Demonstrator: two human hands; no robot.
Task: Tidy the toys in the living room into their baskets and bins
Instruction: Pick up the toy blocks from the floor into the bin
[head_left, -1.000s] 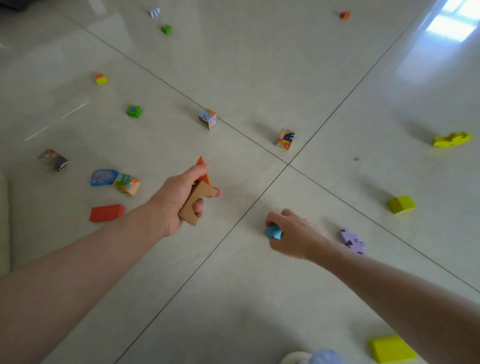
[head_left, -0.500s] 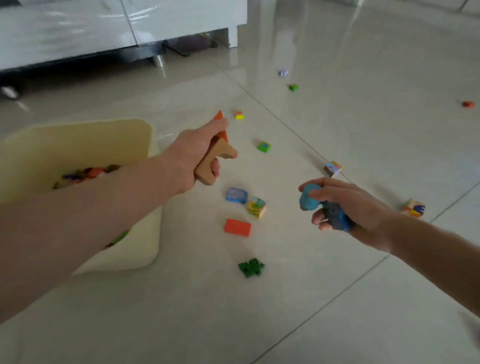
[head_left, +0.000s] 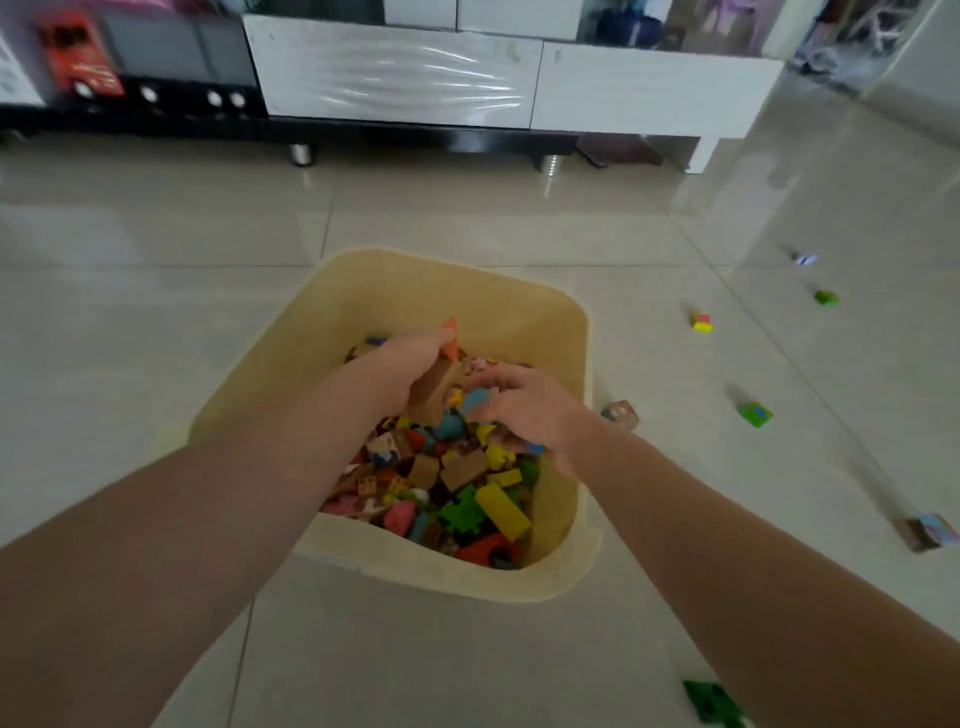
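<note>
A beige plastic bin (head_left: 415, 280) stands on the tiled floor, heaped with colourful wooden blocks and puzzle pieces. My left hand (head_left: 410, 364) hovers inside it over the heap, gripping a tan wooden block (head_left: 434, 387) and an orange triangle (head_left: 450, 338). My right hand (head_left: 530, 405) is just to its right above the toys, fingers loosely curled. A light blue piece (head_left: 477, 400) shows under its fingertips and a dark blue piece (head_left: 535, 448) peeks from below the palm.
Loose toys lie on the floor to the right: a picture cube (head_left: 621, 414) against the bin, a green cube (head_left: 756, 414), a yellow-red block (head_left: 702, 322), another cube (head_left: 930, 530), a dark green puzzle piece (head_left: 714, 701). A low white cabinet (head_left: 519, 83) runs along the back.
My view swung left from the scattered floor toys to the bin. Both hands carried their pieces over and now hang inside the bin above the heap.
</note>
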